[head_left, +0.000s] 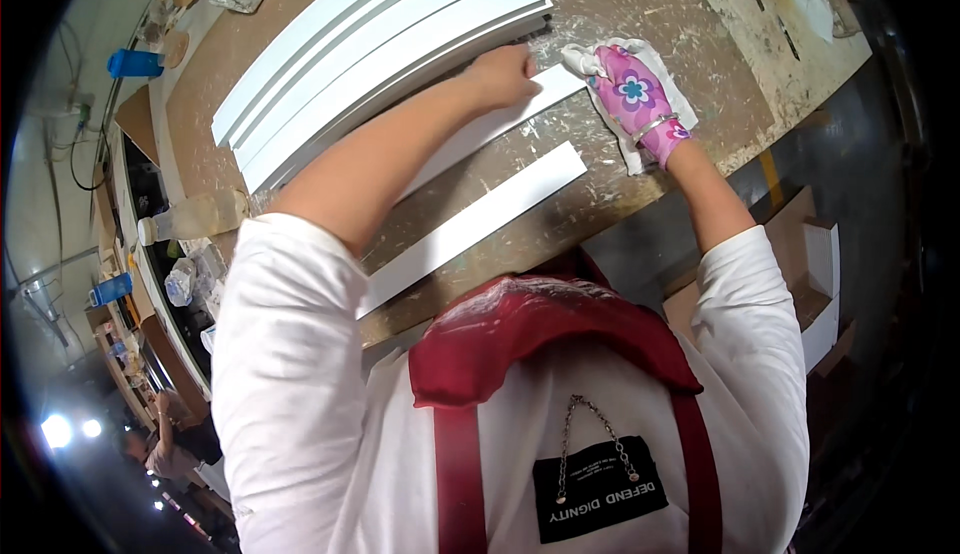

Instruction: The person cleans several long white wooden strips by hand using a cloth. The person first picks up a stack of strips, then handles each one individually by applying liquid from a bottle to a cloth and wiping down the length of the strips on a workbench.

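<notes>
White strip (490,132) is the piece being worked: it lies on the table, running under the left hand (505,76), far end at the cloth (677,72) under the right hand (635,92). Step in hand looks like wiping the strip, cloth at its far end; next move, by my judgement, calls for a steady left hold and even cloth pressure along the face. Strip is long, narrow, flat, straight-edged, plain white, looks smooth; the left forearm hides part of it, so no call on marks there. Left hand is bare, fingers curled in at the strip's upper edge; can't tell if it pinches the strip or only presses. Right hand, in a pink flowered glove, is closed over the bunched white cloth. Second strip (480,219) lies apart, nearer the body than both hands, roughly parallel. Stack of white strips (390,54) sits beyond and left of the left hand. Table (690,24) is brown, scuffed, white-flecked around both hands. Clear bottle (205,216) is well left of the left hand; cardboard box (797,254) is low, right of the right forearm.
</notes>
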{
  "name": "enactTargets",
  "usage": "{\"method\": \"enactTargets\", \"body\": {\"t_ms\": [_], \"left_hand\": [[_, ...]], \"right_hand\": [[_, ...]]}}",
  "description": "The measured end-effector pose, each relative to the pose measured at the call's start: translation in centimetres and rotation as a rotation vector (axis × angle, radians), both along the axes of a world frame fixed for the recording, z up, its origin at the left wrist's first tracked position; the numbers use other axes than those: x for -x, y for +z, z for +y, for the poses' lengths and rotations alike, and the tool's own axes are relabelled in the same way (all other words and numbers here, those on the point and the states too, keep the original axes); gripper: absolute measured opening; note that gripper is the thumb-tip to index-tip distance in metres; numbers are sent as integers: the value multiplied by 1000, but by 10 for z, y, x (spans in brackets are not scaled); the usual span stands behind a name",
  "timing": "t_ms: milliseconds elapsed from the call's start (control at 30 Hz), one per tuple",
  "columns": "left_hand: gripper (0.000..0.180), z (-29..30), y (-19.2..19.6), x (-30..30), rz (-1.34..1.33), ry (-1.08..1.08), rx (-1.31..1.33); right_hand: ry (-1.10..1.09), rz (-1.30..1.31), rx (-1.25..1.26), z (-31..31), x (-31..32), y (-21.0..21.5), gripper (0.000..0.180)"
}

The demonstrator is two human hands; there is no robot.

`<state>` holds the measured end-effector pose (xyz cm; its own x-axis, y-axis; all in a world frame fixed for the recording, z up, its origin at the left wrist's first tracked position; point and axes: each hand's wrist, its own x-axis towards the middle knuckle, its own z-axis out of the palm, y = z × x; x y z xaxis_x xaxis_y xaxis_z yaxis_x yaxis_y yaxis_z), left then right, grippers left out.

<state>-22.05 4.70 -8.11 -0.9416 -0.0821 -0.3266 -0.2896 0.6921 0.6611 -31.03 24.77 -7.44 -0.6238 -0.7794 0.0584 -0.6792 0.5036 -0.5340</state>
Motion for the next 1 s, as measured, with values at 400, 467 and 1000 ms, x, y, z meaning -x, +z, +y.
{"method": "enactTargets", "body": {"t_ms": [400, 467, 1000], "left_hand": [[29, -2, 6, 6, -140, -94, 42], [37, 13, 7, 14, -33, -79, 170], [42, 13, -5, 10, 32, -20, 48]], "right_hand": [[-27, 13, -15, 1, -1, -5, 19], [-40, 13, -87, -2, 0, -4, 20], [-91, 36, -91, -1, -5, -7, 23]]}}
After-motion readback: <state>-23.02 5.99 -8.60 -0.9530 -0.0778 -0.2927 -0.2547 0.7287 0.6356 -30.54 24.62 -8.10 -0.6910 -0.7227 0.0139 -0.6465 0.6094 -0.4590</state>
